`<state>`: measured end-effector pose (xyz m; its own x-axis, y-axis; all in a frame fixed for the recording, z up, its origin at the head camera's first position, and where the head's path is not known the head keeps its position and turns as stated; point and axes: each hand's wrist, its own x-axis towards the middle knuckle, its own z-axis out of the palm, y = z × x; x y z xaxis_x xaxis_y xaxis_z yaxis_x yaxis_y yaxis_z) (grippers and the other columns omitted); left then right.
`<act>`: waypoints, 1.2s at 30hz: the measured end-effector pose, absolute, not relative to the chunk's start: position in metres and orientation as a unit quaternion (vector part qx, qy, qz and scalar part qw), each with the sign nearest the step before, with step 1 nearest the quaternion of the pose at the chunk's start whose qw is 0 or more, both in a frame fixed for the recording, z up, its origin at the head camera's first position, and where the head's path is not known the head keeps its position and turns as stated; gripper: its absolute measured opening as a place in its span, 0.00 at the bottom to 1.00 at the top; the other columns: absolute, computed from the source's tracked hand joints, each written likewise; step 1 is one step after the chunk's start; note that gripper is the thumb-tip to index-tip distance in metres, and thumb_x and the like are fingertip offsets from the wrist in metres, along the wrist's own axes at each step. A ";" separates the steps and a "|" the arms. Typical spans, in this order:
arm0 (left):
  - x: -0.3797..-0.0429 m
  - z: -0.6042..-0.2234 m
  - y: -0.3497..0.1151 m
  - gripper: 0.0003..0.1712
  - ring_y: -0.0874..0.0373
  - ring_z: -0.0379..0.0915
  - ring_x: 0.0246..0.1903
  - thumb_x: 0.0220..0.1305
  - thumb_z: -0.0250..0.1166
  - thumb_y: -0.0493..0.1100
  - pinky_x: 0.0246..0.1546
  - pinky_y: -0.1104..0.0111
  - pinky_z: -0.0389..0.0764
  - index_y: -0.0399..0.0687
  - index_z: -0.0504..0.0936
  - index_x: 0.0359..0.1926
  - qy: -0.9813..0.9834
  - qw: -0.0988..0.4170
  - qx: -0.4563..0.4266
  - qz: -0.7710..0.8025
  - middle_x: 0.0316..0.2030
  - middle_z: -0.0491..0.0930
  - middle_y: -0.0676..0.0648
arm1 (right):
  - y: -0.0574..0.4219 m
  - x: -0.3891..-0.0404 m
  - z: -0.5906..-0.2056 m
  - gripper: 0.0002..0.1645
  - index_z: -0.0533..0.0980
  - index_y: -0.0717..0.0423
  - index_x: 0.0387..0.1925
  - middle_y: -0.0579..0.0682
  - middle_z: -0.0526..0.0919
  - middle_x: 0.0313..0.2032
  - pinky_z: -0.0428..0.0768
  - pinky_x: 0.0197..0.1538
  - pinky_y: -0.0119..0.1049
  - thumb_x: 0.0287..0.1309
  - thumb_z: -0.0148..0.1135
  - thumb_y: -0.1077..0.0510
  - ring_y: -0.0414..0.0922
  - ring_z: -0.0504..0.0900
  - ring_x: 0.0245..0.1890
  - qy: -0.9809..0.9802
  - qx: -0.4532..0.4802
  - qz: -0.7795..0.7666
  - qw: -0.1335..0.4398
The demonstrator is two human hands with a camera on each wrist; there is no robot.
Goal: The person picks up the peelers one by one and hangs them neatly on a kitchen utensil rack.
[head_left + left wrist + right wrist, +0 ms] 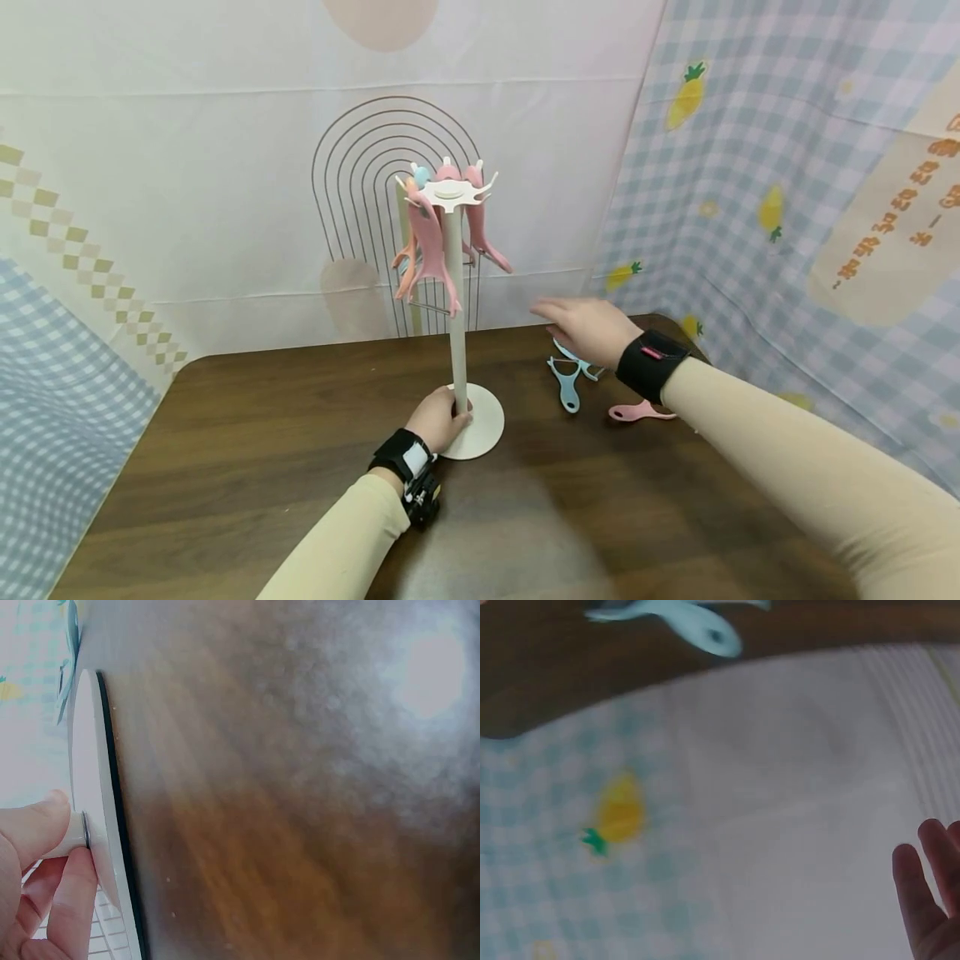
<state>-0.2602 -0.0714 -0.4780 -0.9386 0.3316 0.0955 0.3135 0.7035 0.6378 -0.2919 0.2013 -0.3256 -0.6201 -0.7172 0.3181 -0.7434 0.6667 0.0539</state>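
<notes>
A white stand point(456, 325) with a round base point(483, 425) rises from the table, hooks spread around its top. Pink peelers point(431, 250), an orange peeler point(405, 265) and a light blue one, mostly hidden, hang from the hooks. Low on the pole, just over the base, my left hand point(437, 421) grips it; the left wrist view shows thumb and fingers around the pole point(75, 834). Holding nothing, my right hand point(592, 329) hovers right of the stand with its fingers extended. Below it lie blue peelers point(568, 387) and a pink peeler point(637, 412).
The brown wooden table point(285, 425) ends at a white patterned cloth point(225, 208) behind the stand. A blue checked cloth point(750, 250) hangs along the right side. In the right wrist view, a blue peeler point(697, 626) lies near the table's edge.
</notes>
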 end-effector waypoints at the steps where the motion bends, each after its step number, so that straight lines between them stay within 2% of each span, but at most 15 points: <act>1: -0.260 -0.478 -0.071 0.03 0.55 0.74 0.33 0.62 0.66 0.38 0.40 0.59 0.76 0.44 0.80 0.35 0.923 0.012 0.174 0.342 0.32 0.76 0.48 | 0.206 -0.293 -0.334 0.25 0.73 0.58 0.60 0.57 0.78 0.56 0.79 0.44 0.46 0.59 0.63 0.65 0.53 0.83 0.44 -0.898 0.413 0.033 0.150; 8: -0.260 -0.476 -0.072 0.03 0.55 0.74 0.34 0.62 0.66 0.38 0.42 0.59 0.76 0.44 0.80 0.35 0.924 0.011 0.173 0.340 0.32 0.76 0.47 | 0.226 -0.298 -0.387 0.26 0.75 0.56 0.58 0.57 0.77 0.58 0.77 0.50 0.48 0.57 0.63 0.67 0.52 0.79 0.54 -0.906 0.411 -0.065 0.079; 15: -0.261 -0.477 -0.072 0.03 0.54 0.75 0.35 0.62 0.66 0.38 0.42 0.59 0.76 0.43 0.81 0.36 0.926 0.013 0.168 0.338 0.33 0.77 0.46 | 0.234 -0.307 -0.418 0.29 0.73 0.55 0.62 0.57 0.74 0.61 0.75 0.52 0.50 0.58 0.61 0.72 0.53 0.77 0.55 -0.918 0.368 -0.144 0.026; 21: -0.261 -0.477 -0.071 0.04 0.54 0.76 0.37 0.62 0.66 0.38 0.43 0.59 0.76 0.44 0.81 0.36 0.927 0.010 0.172 0.333 0.34 0.77 0.46 | 0.237 -0.310 -0.429 0.45 0.69 0.58 0.65 0.58 0.68 0.65 0.72 0.56 0.51 0.41 0.74 0.72 0.55 0.71 0.61 -0.919 0.353 -0.173 -0.029; 24: -0.261 -0.477 -0.071 0.03 0.54 0.75 0.36 0.62 0.67 0.39 0.43 0.59 0.76 0.44 0.81 0.36 0.927 0.010 0.169 0.334 0.34 0.77 0.46 | 0.239 -0.309 -0.431 0.55 0.66 0.59 0.66 0.58 0.65 0.67 0.70 0.59 0.51 0.31 0.81 0.69 0.55 0.68 0.64 -0.912 0.360 -0.193 -0.040; 26: -0.261 -0.478 -0.070 0.03 0.54 0.75 0.36 0.62 0.67 0.38 0.43 0.59 0.76 0.44 0.81 0.36 0.927 0.009 0.166 0.336 0.33 0.76 0.47 | 0.240 -0.308 -0.434 0.57 0.66 0.60 0.67 0.59 0.64 0.68 0.69 0.60 0.51 0.29 0.81 0.69 0.55 0.66 0.65 -0.908 0.366 -0.201 -0.037; 28: -0.261 -0.479 -0.070 0.03 0.55 0.75 0.35 0.62 0.67 0.39 0.43 0.59 0.76 0.44 0.81 0.36 0.927 0.009 0.163 0.338 0.33 0.76 0.47 | 0.240 -0.308 -0.437 0.56 0.66 0.61 0.66 0.58 0.65 0.67 0.68 0.61 0.50 0.30 0.81 0.69 0.54 0.65 0.66 -0.903 0.372 -0.210 -0.032; 32: -0.262 -0.481 -0.071 0.04 0.56 0.74 0.34 0.61 0.67 0.39 0.42 0.60 0.76 0.45 0.81 0.36 0.928 0.006 0.165 0.335 0.33 0.75 0.48 | 0.238 -0.308 -0.441 0.38 0.69 0.61 0.64 0.57 0.68 0.66 0.67 0.62 0.50 0.50 0.70 0.70 0.53 0.66 0.65 -0.902 0.376 -0.212 -0.022; 34: -0.262 -0.482 -0.071 0.04 0.56 0.74 0.34 0.61 0.67 0.39 0.42 0.61 0.76 0.45 0.81 0.36 0.928 0.004 0.164 0.333 0.33 0.75 0.48 | 0.236 -0.307 -0.442 0.31 0.70 0.60 0.63 0.56 0.70 0.65 0.66 0.62 0.50 0.57 0.64 0.69 0.53 0.67 0.65 -0.903 0.374 -0.209 -0.023; 36: -0.262 -0.482 -0.071 0.03 0.56 0.74 0.33 0.61 0.67 0.39 0.41 0.60 0.76 0.45 0.81 0.36 0.928 0.001 0.167 0.332 0.32 0.75 0.48 | 0.234 -0.306 -0.442 0.29 0.71 0.59 0.63 0.56 0.70 0.64 0.65 0.63 0.51 0.60 0.61 0.69 0.53 0.66 0.65 -0.906 0.370 -0.203 -0.030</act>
